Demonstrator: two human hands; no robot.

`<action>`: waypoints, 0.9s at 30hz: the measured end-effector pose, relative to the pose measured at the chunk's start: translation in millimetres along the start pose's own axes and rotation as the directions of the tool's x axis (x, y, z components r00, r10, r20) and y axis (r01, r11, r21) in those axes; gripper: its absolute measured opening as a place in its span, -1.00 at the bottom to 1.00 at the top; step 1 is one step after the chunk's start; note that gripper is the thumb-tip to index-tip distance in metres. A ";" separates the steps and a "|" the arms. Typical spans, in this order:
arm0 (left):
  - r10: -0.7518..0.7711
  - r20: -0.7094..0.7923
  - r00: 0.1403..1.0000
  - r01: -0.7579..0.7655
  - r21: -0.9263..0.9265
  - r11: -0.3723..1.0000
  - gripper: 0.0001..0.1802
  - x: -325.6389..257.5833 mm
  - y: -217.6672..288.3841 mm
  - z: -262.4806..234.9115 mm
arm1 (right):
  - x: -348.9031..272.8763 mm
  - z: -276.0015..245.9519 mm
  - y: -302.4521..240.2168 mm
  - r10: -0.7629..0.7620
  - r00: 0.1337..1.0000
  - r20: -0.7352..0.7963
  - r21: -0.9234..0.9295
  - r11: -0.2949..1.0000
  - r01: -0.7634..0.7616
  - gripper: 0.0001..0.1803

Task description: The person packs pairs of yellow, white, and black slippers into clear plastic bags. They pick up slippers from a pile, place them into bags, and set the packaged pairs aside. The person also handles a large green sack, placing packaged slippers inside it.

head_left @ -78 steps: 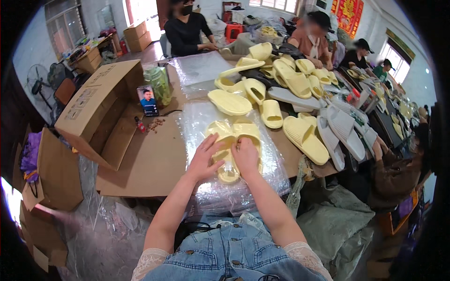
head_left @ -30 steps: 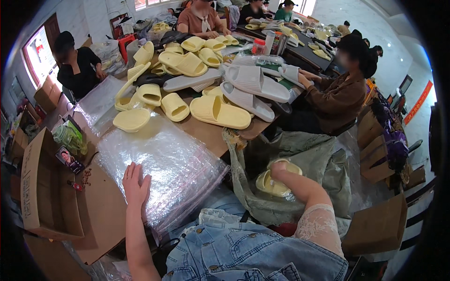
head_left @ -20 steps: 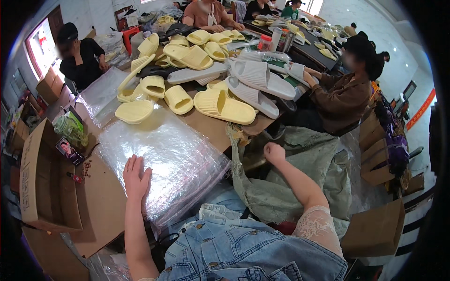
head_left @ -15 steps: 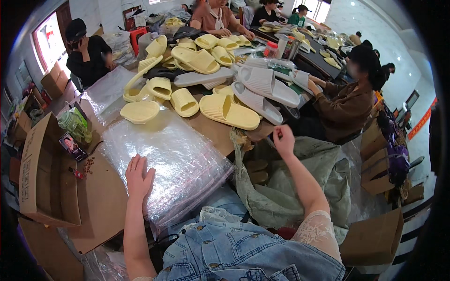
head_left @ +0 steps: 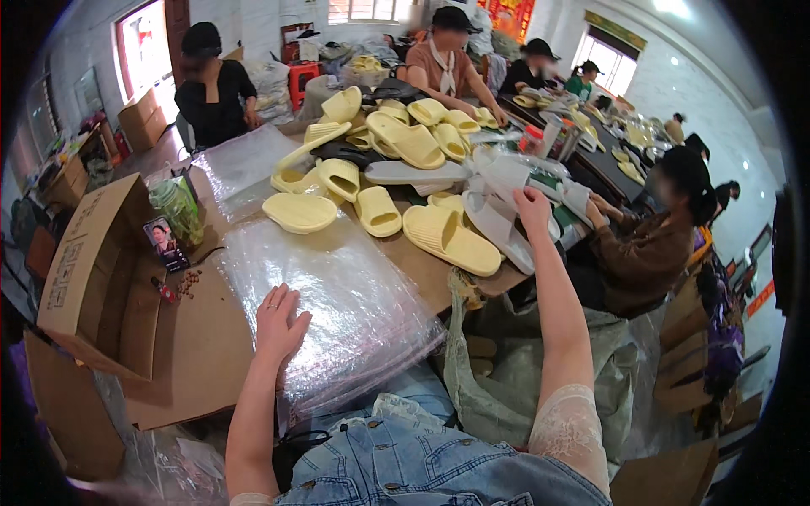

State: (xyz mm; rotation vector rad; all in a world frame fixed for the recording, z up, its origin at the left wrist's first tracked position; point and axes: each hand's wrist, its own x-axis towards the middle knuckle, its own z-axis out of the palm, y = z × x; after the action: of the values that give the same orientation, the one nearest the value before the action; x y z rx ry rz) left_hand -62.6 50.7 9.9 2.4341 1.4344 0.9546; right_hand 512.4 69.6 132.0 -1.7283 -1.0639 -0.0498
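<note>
My left hand lies flat, fingers stretched, on a stack of clear plastic bags. Out over the slipper pile reaches my right hand, its fingers bent on the edge of a ribbed grey slipper; the fingertips are partly hidden. Beneath that arm another grey slipper rests beside a large yellow slipper. More yellow slippers lie heaped to the left, among them one sole up at the edge of the bags.
A cardboard box stands at the left, with a phone and a green bag beside it. A grey-green sack hangs open at the table's front. Co-workers sit around the far sides; one in brown handles a grey slipper.
My right hand has moved forward from the table's front edge to the grey slippers. My left hand stays on the bags. The whole view has shifted, showing more of the room's far side.
</note>
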 end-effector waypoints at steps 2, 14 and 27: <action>-0.003 -0.009 1.000 0.003 -0.001 1.000 -0.44 1.4 4.2 0.2 | 13.4 4.5 -17.5 -0.120 0.990 -0.073 0.048 0.991 0.123 -0.65; -0.001 -0.022 1.000 0.001 -0.010 1.000 -0.43 -0.2 -1.2 -3.1 | -148.7 33.5 -232.5 -0.367 0.899 0.240 0.396 0.882 0.254 -0.74; -0.437 0.180 0.881 0.303 -0.925 0.229 -0.44 -10.7 -2.3 17.8 | -296.2 105.6 -199.8 -0.632 0.317 0.707 0.533 0.771 0.349 -0.70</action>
State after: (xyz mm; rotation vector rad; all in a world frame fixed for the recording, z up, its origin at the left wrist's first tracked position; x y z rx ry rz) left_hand -57.3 46.2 -9.8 1.0721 0.9101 1.2955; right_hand 154.4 -22.7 85.9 -1.0002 -2.2413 0.6504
